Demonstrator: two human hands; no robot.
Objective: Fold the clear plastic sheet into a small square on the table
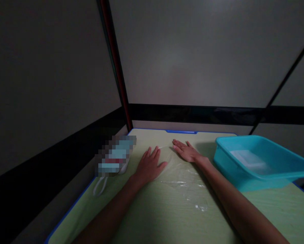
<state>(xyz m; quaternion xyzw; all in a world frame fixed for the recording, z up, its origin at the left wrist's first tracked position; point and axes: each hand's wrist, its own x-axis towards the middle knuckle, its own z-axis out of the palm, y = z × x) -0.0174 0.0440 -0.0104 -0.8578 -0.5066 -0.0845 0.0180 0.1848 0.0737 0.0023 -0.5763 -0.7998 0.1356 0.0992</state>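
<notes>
A clear plastic bag or sheet [182, 183], wrinkled and shiny, lies on the pale green table [141, 217]. My left hand [150, 166] rests palm down at its left side, fingers spread and thumb pointing right. Toward the far right edge of the plastic, my right hand [184, 151] lies palm down with its fingers stretched out to the left. Both hands are open and grip nothing. Where the plastic ends under the hands is hard to make out.
At the right stands a turquoise plastic basin [243, 178] with a white flat item [248, 159] inside. A partly blurred-out package [117, 156] with a white loop [100, 186] lies at the left edge. Grey walls [192, 51] close in behind and left.
</notes>
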